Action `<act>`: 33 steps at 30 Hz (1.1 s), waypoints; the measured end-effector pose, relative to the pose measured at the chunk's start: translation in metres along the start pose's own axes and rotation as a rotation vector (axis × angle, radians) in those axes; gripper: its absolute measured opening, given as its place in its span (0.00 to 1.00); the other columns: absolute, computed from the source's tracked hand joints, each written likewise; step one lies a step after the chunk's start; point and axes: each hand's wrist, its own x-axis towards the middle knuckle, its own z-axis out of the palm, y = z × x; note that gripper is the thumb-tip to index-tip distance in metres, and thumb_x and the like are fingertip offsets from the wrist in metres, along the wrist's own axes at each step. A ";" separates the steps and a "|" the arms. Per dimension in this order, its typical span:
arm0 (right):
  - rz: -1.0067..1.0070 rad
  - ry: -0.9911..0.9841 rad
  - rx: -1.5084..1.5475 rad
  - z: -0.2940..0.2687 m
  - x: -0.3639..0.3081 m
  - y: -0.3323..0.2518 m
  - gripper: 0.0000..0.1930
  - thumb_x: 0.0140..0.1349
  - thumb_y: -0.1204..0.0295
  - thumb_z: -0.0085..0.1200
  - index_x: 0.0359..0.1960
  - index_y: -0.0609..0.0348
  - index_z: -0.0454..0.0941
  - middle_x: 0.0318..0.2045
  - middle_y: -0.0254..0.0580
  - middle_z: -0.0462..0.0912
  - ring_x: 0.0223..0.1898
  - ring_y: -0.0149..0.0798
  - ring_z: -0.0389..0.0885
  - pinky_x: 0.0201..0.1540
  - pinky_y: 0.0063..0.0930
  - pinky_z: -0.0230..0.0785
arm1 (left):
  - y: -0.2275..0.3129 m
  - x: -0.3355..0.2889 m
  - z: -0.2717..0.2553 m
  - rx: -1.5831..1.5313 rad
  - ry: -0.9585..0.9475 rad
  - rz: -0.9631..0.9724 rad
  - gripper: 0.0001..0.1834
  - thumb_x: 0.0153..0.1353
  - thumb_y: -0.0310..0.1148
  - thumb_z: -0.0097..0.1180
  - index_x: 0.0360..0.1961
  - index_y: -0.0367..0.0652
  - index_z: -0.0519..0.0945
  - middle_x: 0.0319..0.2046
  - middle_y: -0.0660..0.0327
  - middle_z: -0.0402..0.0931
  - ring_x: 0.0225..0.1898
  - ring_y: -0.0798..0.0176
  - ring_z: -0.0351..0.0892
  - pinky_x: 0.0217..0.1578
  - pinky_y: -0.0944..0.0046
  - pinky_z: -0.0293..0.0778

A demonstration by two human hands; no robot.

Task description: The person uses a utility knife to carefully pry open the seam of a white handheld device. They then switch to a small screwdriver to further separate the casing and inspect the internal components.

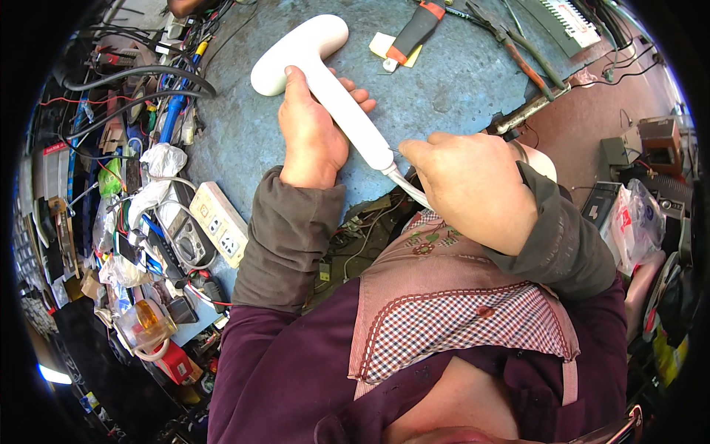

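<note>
My left hand [314,133] is closed around the handle of a white T-shaped handheld device [351,122], its thumb lying along the neck. The wide rounded head points away from me, up and to the left. From the near end of the handle a pale cord [407,185] runs down beneath my right hand [473,185]. That hand is closed beside the cord end, thumb and forefinger pinched together. A thin dark tip shows at the pinch, but what the fingers hold is mostly hidden.
The worn blue bench top [244,140] carries a red-and-black utility knife [416,33] and long-handled pliers [521,55]. On the left are a power strip [220,222], a multimeter [185,233] and tangled cables. A clear plastic bag [637,222] sits among boxes at right.
</note>
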 end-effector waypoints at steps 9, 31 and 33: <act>-0.008 -0.033 -0.007 -0.003 0.002 -0.002 0.06 0.63 0.72 0.58 0.40 0.53 0.84 0.28 0.45 0.85 0.28 0.54 0.87 0.31 0.45 0.81 | 0.000 0.000 0.001 -0.007 0.010 -0.002 0.35 0.83 0.61 0.30 0.53 0.37 0.76 0.37 0.51 0.80 0.38 0.46 0.83 0.43 0.41 0.84; -0.193 -0.768 -0.308 -0.036 0.075 -0.060 0.08 0.50 0.71 0.67 0.33 0.55 0.91 0.28 0.37 0.89 0.33 0.43 0.91 0.33 0.40 0.81 | -0.005 -0.011 0.008 -0.043 0.162 0.067 0.33 0.81 0.65 0.34 0.53 0.43 0.73 0.37 0.58 0.74 0.32 0.55 0.77 0.34 0.48 0.80; -0.168 -0.813 -0.311 -0.034 0.075 -0.060 0.09 0.50 0.71 0.67 0.33 0.56 0.91 0.28 0.39 0.89 0.33 0.45 0.91 0.33 0.42 0.82 | -0.007 -0.010 0.011 -0.055 0.170 0.061 0.33 0.81 0.64 0.33 0.55 0.43 0.73 0.37 0.58 0.74 0.32 0.55 0.77 0.34 0.48 0.81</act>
